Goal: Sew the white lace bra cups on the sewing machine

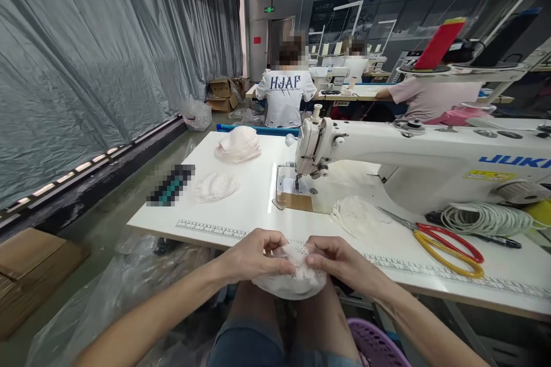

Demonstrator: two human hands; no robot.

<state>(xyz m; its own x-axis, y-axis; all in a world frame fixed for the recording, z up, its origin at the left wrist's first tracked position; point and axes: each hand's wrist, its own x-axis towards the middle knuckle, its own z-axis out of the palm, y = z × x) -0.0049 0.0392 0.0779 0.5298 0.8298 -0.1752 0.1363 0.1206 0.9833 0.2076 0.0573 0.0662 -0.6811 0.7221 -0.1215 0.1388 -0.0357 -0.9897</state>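
Note:
At the table's front edge, above my lap, my left hand (269, 255) and my right hand (329, 255) both pinch a piece of white lace fabric (289, 287). Its lower part hangs rounded below my fingers. Which garment part it is, I cannot tell. Just beyond it stands a white sewing machine (361, 149), its needle and presser foot over the metal plate. More white lace fabric (355, 215) lies flat to the right of the needle. Left of the machine are a pale lace piece (217, 186) and a bunched pale pink one (239, 143).
Scissors (450, 249) with red and yellow handles lie on the right of the white table (163, 212), beside a coil of pale cord (486, 221). A purple basket (376, 344) stands below. Cardboard boxes (34, 275) and plastic bags are on the left floor. Co-workers sit ahead.

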